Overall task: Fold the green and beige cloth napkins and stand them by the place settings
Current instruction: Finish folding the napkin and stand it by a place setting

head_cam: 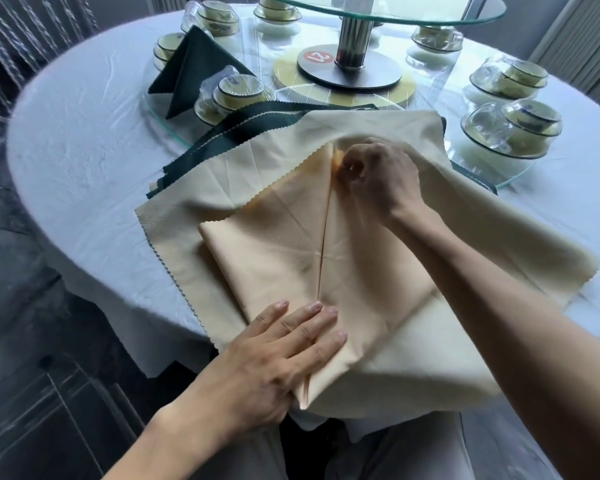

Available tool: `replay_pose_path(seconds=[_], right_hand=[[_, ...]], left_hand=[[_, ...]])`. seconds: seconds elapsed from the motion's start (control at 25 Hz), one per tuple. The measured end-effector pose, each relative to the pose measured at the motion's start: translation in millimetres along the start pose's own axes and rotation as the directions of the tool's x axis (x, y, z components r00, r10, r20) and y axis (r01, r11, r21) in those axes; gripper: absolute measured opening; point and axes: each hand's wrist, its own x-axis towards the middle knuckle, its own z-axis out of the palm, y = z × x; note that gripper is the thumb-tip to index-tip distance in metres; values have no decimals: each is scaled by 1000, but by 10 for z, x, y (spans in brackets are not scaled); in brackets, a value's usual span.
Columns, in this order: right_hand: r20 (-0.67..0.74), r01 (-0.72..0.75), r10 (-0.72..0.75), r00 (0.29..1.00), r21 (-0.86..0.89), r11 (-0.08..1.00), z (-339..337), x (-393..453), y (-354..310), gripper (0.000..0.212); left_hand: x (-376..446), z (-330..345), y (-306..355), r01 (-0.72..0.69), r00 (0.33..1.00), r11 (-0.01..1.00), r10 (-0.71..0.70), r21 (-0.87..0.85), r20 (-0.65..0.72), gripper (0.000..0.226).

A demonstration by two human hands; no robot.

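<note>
Round table (84, 188) wearing white cloth, carrying glass turntable (174, 133), stacked beige napkins (187, 216), green napkins (201, 147) underneath.

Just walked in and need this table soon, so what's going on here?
A person is folding a beige napkin at the table's near edge. The left hand presses flat on its near corner while the right hand pinches the far fold. Unfolded green napkins lie underneath; one folded green napkin already stands by the wrapped bowls.
</note>
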Motion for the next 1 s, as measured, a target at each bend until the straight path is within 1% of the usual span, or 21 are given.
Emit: replay_pose_path(seconds=[0.08,0.12,0.2,0.24,0.28,0.32,0.36,0.44,0.48,0.56,0.64,0.72,0.8,0.88,0.96,1.0], right_hand=[[-20,-35,36,999,37,999,-24,-96,-63,23],[-61,-41,46,997,80,996,-66,-217,-127,27],[-168,36,-3,986,194,980,-176,-643,-271,26],[-176,89,-45,983,253,963,-219,-950,-338,24],[-140,112,-73,987,296,949,-240,-1310,-394,24],[-73,109,-91,993,301,947,-234,-1672,-432,28],[17,99,-107,994,259,961,-201,-1981,-455,36],[222,124,-136,966,66,990,-114,-2332,-413,54],[295,152,-139,945,-22,988,-77,-2346,-329,59],[366,162,-106,925,-124,979,-78,-2143,-76,69],[399,144,-67,914,-165,976,-125,-1855,305,76],[427,131,-35,904,-197,972,-197,-1653,637,75],[408,122,-38,912,-181,976,-250,-1619,721,69],[286,110,-72,956,-119,987,-287,-1770,623,64],[171,116,-103,980,-67,991,-329,-2013,436,63],[157,151,-142,977,-49,987,-329,-2138,321,63]], left_hand=[[4,5,18,19,1000,1000,-19,-19,-11,74],[4,10,22,29,999,999,-30,-27,-15,75],[0,20,26,37,999,999,-38,-31,-18,76],[-3,30,20,35,999,999,-35,-24,-21,76],[-8,41,18,31,999,999,-31,-15,-23,76],[-7,49,22,29,999,1000,-29,-13,-26,73],[-2,48,27,31,999,999,-31,-19,-34,69],[6,43,39,36,997,999,-38,-40,-63,63],[3,45,39,33,997,999,-36,-41,-69,64],[-5,42,35,19,998,999,-21,-29,-67,70],[-18,49,30,21,998,1000,-22,-18,-64,75],[-9,40,36,27,997,999,-28,-23,-68,77],[-7,27,37,19,997,999,-21,-33,-74,78],[-33,5,19,30,995,997,-37,-73,-95,80],[-86,-32,-1,133,974,979,-157,-153,-160,84],[-118,-54,-5,201,949,960,-241,-196,-203,81]])
